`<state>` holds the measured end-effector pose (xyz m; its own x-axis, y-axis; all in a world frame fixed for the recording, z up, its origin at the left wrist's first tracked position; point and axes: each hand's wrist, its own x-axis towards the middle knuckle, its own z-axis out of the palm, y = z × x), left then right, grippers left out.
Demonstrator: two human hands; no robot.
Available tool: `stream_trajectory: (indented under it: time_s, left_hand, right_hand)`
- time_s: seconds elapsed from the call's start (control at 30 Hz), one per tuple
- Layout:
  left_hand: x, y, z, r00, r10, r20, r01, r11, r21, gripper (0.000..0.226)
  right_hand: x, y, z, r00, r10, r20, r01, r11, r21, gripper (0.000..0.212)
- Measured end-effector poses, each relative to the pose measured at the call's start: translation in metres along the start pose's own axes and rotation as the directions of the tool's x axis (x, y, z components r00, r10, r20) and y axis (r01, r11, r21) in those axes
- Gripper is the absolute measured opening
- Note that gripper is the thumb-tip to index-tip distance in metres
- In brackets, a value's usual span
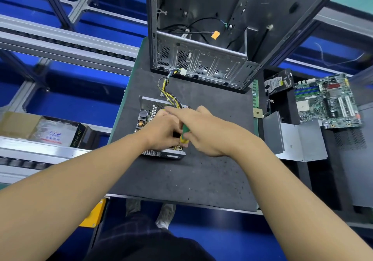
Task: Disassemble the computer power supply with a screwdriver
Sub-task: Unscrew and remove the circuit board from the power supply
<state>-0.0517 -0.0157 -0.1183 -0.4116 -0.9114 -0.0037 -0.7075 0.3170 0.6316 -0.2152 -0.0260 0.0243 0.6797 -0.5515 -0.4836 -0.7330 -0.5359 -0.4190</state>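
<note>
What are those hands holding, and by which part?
The right hand grips a screwdriver by its green and yellow handle. The left hand rests on the open power supply; whether it grips anything is hidden.

Open computer case [201,59] upright at the far end of a dark mat [191,180], motherboard [331,103] and hard drive [278,82] at right, cardboard box [16,123] at left

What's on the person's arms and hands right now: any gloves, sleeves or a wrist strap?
Nothing that shows. The left hand and right hand are bare, with no gloves. The left forearm and right forearm are uncovered right to the frame's edge, so no sleeve or cuff is in view. No watch, band or grounding strap shows on either wrist.
</note>
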Motion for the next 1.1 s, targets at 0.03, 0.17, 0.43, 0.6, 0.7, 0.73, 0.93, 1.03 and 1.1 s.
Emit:
stream_trajectory:
  time_s: [0.03, 0.17, 0.43, 0.6, 0.7, 0.73, 0.93, 1.03, 1.1]
  left_hand:
    - [0.0, 0.0, -0.001, 1.0, 0.006, -0.001, -0.006, 1.0, -0.004, 0.041]
    - [0.002, 0.003, 0.001, 1.0, 0.0, 0.002, 0.0, 0.999, 0.032, 0.033]
    - [-0.002, 0.007, -0.009, 0.998, 0.041, 0.04, -0.038, 0.997, -0.072, 0.036]
    - [-0.002, 0.015, -0.018, 0.999, -0.019, 0.044, 0.035, 0.908, -0.418, 0.034]
    - [-0.001, 0.016, -0.02, 0.998, -0.048, 0.047, 0.064, 0.877, -0.477, 0.019]
    - [-0.001, 0.016, -0.021, 0.997, -0.055, 0.055, 0.075, 0.875, -0.478, 0.016]
    - [0.004, 0.016, -0.021, 0.983, -0.165, 0.079, 0.183, 0.875, -0.449, 0.033]
    - [0.005, 0.018, -0.019, 0.977, -0.192, 0.094, 0.214, 0.87, -0.445, 0.03]
    - [0.005, 0.017, -0.022, 0.976, -0.174, 0.129, 0.215, 0.838, -0.502, 0.031]
  right_hand:
    - [-0.002, 0.001, -0.002, 0.999, 0.051, -0.009, -0.051, 0.998, 0.021, 0.058]
    - [-0.005, -0.002, -0.008, 0.907, 0.338, -0.251, -0.361, 0.931, -0.051, 0.061]
    - [0.0, -0.01, -0.008, 0.933, 0.179, -0.311, -0.224, 0.968, -0.114, 0.018]
    - [-0.006, -0.006, -0.017, 0.964, 0.142, -0.225, -0.151, 0.988, -0.024, 0.027]
    - [-0.008, -0.006, -0.02, 0.983, 0.092, -0.157, -0.095, 0.995, -0.009, 0.031]
    - [-0.009, -0.005, -0.02, 0.987, 0.084, -0.135, -0.083, 0.996, 0.01, 0.032]
    - [-0.01, -0.003, -0.013, 0.887, 0.39, -0.246, -0.417, 0.906, -0.067, 0.061]
    - [-0.005, -0.011, -0.004, 0.882, 0.37, -0.29, -0.421, 0.897, -0.135, 0.049]
    - [-0.002, -0.014, 0.0, 0.899, 0.33, -0.288, -0.369, 0.925, -0.091, 0.034]
